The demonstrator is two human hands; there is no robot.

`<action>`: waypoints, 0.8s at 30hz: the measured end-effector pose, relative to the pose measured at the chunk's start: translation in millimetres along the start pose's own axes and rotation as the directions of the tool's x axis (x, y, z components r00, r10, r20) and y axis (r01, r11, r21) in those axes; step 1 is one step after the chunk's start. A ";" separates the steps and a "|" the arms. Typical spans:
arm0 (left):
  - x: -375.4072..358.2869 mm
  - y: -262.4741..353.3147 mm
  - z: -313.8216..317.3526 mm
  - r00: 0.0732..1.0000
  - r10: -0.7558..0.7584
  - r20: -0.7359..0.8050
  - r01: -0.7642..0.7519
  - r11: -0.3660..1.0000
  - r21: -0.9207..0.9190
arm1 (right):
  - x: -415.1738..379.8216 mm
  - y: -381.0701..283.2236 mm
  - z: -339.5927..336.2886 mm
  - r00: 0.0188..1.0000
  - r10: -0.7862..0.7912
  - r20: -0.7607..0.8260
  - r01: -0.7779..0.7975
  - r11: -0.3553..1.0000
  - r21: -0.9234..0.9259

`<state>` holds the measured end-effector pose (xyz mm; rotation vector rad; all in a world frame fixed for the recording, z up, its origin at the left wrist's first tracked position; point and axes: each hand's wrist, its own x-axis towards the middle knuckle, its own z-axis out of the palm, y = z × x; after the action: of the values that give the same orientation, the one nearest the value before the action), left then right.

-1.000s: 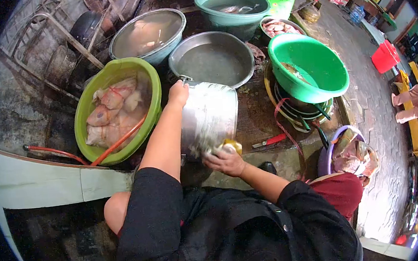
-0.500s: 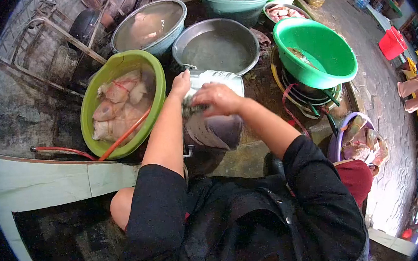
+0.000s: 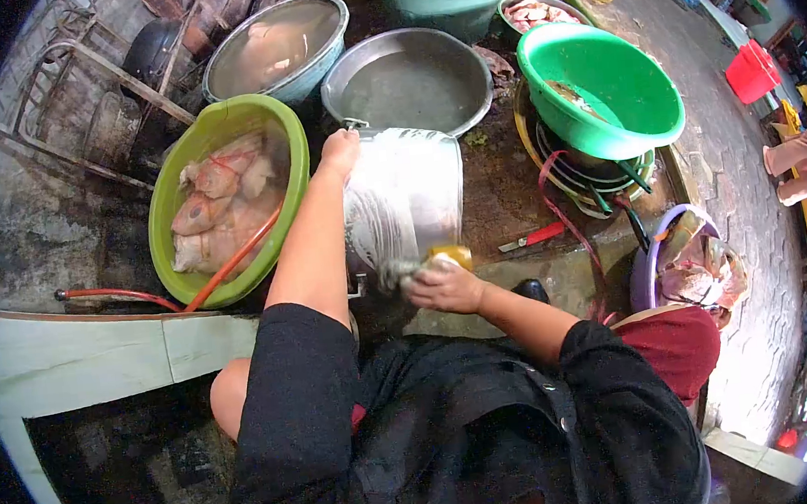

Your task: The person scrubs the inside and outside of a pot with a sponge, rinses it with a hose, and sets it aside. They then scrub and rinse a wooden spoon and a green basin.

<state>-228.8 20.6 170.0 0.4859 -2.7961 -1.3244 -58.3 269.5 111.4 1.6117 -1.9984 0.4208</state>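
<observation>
A large metal pot (image 3: 408,189) lies on its side before me, its wall streaked with white suds. My left hand (image 3: 341,152) is closed on the pot's far left edge, beside a metal handle (image 3: 355,123). A second handle (image 3: 358,286) shows at the near left. Down at the pot's near end, my right hand (image 3: 445,287) is closed around a grey scrubber (image 3: 396,274), slightly blurred by motion. Something yellow (image 3: 451,254) shows at its knuckles. Right beyond the pot stands a metal basin (image 3: 405,84) of cloudy water.
At the left, an olive-green tub (image 3: 160,192) holds fish pieces in water, with an orange hose (image 3: 236,259) across it. A red-handled knife (image 3: 544,236) lies right of the pot. Further right are a green basin (image 3: 624,79) and a purple basket (image 3: 642,265) of fish parts.
My right hand has moved toward me, from the middle of the pot to its near end. More of the sudsy wall and the knife now show. My left hand stays at the far edge.
</observation>
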 end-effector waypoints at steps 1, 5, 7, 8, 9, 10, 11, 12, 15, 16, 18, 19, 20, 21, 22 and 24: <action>-1.3 -1.6 -0.3 1.000 0.007 -0.001 -0.007 1.000 0.009 | -5.2 -1.6 -0.2 0.988 -0.151 0.036 0.148 0.986 0.071; -12.0 -22.8 2.2 0.999 0.041 -0.021 -0.042 0.995 -0.088 | 29.4 8.9 -16.7 0.992 0.090 0.090 -0.095 0.994 0.060; -32.3 -23.7 2.3 0.997 0.061 -0.044 -0.068 0.980 -0.185 | 59.3 23.5 -28.1 0.977 0.180 0.116 -0.194 0.973 0.124; -42.2 -23.7 1.8 0.994 0.080 -0.068 -0.096 0.955 -0.281 | 71.5 34.1 -29.0 0.952 0.267 0.148 -0.292 0.939 0.184; -46.8 -29.9 4.0 0.996 0.068 -0.059 -0.085 0.926 -0.368 | 80.8 46.3 -23.3 0.940 0.322 0.110 -0.339 0.911 0.234; -52.4 -31.3 1.4 0.996 0.078 -0.036 -0.085 0.909 -0.408 | 91.1 60.1 -20.2 0.924 0.376 0.073 -0.380 0.879 0.288; -58.9 -33.2 -1.2 0.992 0.115 -0.061 -0.129 0.928 -0.348 | 98.1 75.2 -20.4 0.912 0.397 0.101 -0.407 0.846 0.344; -73.2 -25.1 -4.5 0.985 0.151 -0.083 -0.168 0.943 -0.288 | 101.5 92.5 -15.6 0.909 0.397 0.128 -0.412 0.808 0.421; -104.2 -24.6 -5.4 0.987 0.148 -0.054 -0.157 0.904 -0.397 | 107.0 139.6 -10.3 0.841 0.474 0.261 -0.539 0.687 0.489; -116.4 -16.5 -3.3 0.995 0.088 -0.055 -0.103 0.889 -0.446 | 108.3 155.0 -7.6 0.745 0.543 0.388 -0.667 0.577 0.472; -131.5 -14.8 -2.0 0.981 0.192 -0.039 -0.189 0.877 -0.442 | 103.7 173.6 -6.0 0.505 0.683 0.528 -0.859 0.337 0.385; -142.3 -7.1 -1.0 0.980 0.189 -0.063 -0.197 0.874 -0.444 | 104.4 173.9 -9.9 0.508 0.684 0.523 -0.857 0.340 0.387; -150.1 -1.6 -1.2 0.979 0.186 -0.086 -0.205 0.872 -0.445 | 104.7 174.1 -13.9 0.497 0.698 0.516 -0.865 0.349 0.362; -153.4 2.0 -5.4 0.985 0.169 -0.022 -0.160 0.880 -0.447 | 104.7 174.1 -17.4 0.486 0.712 0.506 -0.872 0.357 0.335; -151.8 8.3 -7.5 0.984 0.178 -0.022 -0.169 0.879 -0.446 | 102.2 166.8 -18.2 0.522 0.729 0.442 -0.851 0.415 0.321; -150.2 21.0 -8.5 0.975 -0.018 0.223 0.187 0.615 -0.766 | 98.1 149.6 -28.2 0.594 0.687 0.418 -0.804 0.516 0.296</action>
<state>-90.3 68.8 209.8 0.4726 -1.9492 -2.5178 -211.4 242.1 204.4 0.9081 -2.9378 1.1473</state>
